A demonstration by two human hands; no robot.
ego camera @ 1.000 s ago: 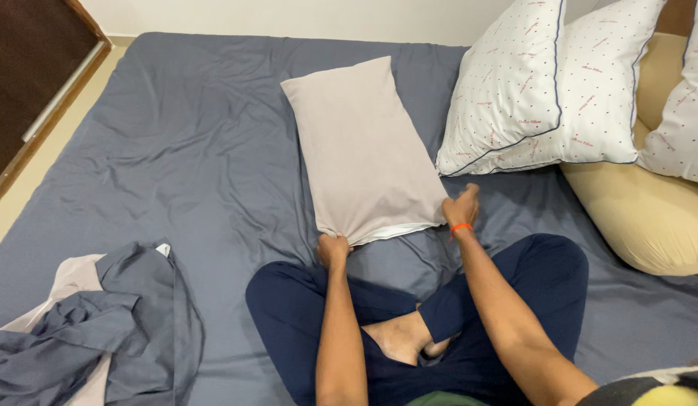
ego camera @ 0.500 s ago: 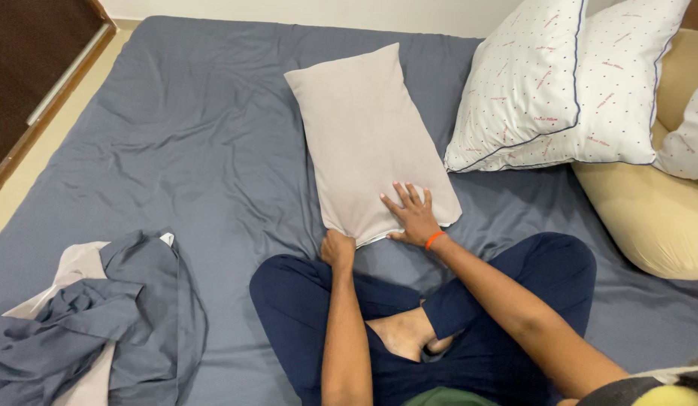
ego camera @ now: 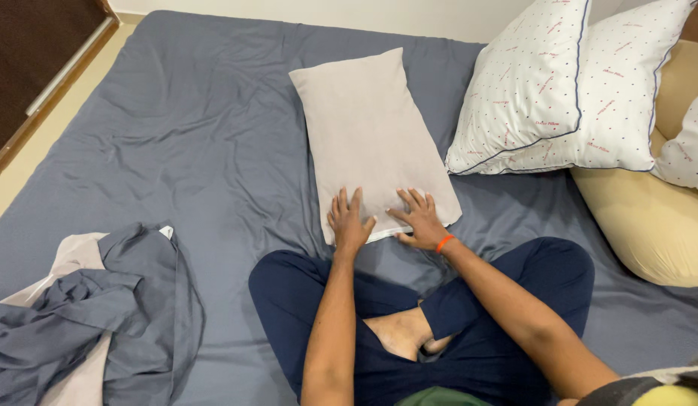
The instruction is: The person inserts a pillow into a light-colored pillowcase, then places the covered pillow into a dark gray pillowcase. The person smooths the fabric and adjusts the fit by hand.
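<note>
A beige pillow (ego camera: 367, 128) in its cover lies lengthwise on the blue-grey bed sheet (ego camera: 191, 143) in front of me. My left hand (ego camera: 349, 222) lies flat on the pillow's near edge with fingers spread. Just to its right, my right hand (ego camera: 418, 218), with an orange band at the wrist, also presses flat on the near end. Neither hand grips anything. I sit cross-legged in dark blue trousers (ego camera: 304, 301) right behind the pillow.
Two white dotted pillows (ego camera: 552, 90) lean at the back right, with a yellow cushion (ego camera: 649, 210) beside them. A crumpled heap of grey and beige bedding (ego camera: 86, 316) lies at the front left. The bed's left edge meets a light floor (ego camera: 33, 150).
My left hand let go of the pillow's near corner and now lies flat on it. My right hand went from gripping the right corner to pressing flat.
</note>
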